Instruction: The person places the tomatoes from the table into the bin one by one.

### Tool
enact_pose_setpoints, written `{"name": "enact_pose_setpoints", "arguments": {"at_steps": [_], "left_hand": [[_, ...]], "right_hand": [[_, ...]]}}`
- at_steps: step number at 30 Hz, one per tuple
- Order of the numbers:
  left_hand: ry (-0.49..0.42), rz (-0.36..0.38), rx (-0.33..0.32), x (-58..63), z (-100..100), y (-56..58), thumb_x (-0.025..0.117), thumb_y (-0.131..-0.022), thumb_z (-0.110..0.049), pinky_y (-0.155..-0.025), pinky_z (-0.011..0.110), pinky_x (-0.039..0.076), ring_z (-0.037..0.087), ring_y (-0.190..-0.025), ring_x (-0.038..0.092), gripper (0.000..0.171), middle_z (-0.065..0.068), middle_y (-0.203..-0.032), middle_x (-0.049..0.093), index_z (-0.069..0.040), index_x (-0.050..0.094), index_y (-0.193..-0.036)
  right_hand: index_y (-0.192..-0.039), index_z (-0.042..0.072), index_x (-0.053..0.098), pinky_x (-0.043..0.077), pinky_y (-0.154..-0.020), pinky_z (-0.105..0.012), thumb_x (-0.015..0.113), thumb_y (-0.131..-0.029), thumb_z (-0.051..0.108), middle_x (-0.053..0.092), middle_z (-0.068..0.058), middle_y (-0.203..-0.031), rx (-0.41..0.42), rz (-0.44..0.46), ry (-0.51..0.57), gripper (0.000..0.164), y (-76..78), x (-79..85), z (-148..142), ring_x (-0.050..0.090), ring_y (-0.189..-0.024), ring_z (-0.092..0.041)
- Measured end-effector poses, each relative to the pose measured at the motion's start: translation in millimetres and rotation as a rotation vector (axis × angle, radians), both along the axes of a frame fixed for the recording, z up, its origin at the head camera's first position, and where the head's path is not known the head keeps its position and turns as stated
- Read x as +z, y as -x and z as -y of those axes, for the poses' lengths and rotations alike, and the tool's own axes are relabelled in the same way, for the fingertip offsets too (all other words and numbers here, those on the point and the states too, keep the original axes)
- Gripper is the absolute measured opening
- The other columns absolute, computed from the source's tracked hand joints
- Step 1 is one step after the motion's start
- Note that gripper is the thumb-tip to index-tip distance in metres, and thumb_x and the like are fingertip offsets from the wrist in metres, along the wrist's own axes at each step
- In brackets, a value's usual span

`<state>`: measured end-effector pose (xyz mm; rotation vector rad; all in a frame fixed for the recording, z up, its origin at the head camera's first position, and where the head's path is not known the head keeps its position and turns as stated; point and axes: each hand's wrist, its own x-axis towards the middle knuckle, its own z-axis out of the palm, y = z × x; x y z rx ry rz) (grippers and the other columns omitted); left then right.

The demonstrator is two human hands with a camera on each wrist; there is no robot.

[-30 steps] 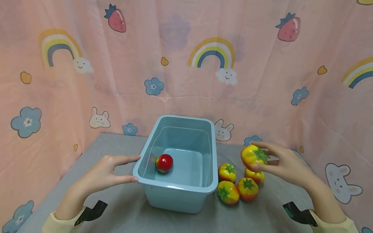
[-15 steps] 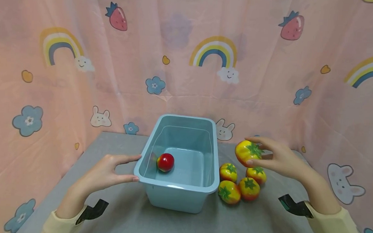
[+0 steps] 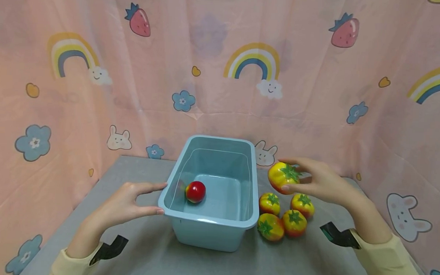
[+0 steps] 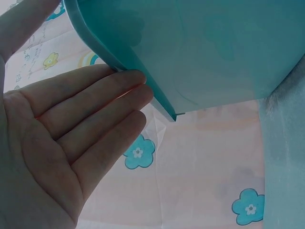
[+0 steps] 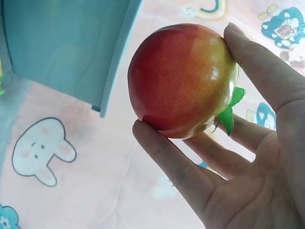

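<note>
My right hand pinches a yellow-and-red tomato with a green leafy top, holding it up just right of the blue bin. In the right wrist view, the thumb and fingers span the held tomato, its red underside toward the bin. Straight fingers of my left hand touch the bin's left rim; the left wrist view shows them flat against the edge. Inside the bin, toward the left, lies one tomato, red side up. Several more tomatoes sit clustered on the table beside the bin's right wall.
The grey table reaches back to a pink patterned curtain that hangs behind and at both sides. The bin stands mid-table with its high walls between the two hands. A dark strap sits at the right cuff.
My right hand has carried the tomato leftward and slightly up, from over the clustered tomatoes toward the bin's right rim. The left hand stays at the rim.
</note>
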<state>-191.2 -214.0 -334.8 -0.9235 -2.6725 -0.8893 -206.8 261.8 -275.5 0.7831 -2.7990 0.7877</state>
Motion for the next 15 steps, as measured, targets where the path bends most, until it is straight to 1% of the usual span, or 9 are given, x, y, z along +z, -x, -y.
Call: {"name": "enact_pose_setpoints", "arguments": {"at_steps": [7,12,15], "left_hand": [[0.003,0.001,0.003,0.7,0,-0.6,0.072,-0.078,-0.051,-0.089,0.044,0.053,0.019,-0.114,0.062,0.061,-0.004,-0.123,0.065,-0.018,0.062,-0.127],[0.002,0.004,0.0,1.4,-1,-1.2,0.071,-0.078,-0.051,-0.09,0.044,0.053,0.018,-0.114,0.062,0.061,-0.004,-0.123,0.065,-0.017,0.062,-0.127],[0.003,0.001,-0.001,1.4,-1,-1.1,0.072,-0.078,-0.051,-0.09,0.044,0.053,0.018,-0.114,0.062,0.061,-0.005,-0.123,0.065,-0.017,0.062,-0.127]], "right_hand": [[-0.134,0.02,0.051,0.059,-0.074,-0.037,0.075,-0.079,0.04,0.058,-0.008,-0.13,0.037,-0.02,-0.007,0.063,5.1,4.6,6,0.062,-0.107,-0.032],[-0.133,0.016,0.052,0.059,-0.074,-0.036,0.075,-0.08,0.036,0.059,-0.008,-0.129,0.074,-0.04,-0.001,0.062,8.9,8.7,9,0.062,-0.108,-0.034],[-0.134,0.016,0.052,0.059,-0.075,-0.036,0.075,-0.08,0.034,0.058,-0.008,-0.13,0.094,-0.036,0.007,0.061,10.9,11.9,12,0.061,-0.109,-0.033]]}}
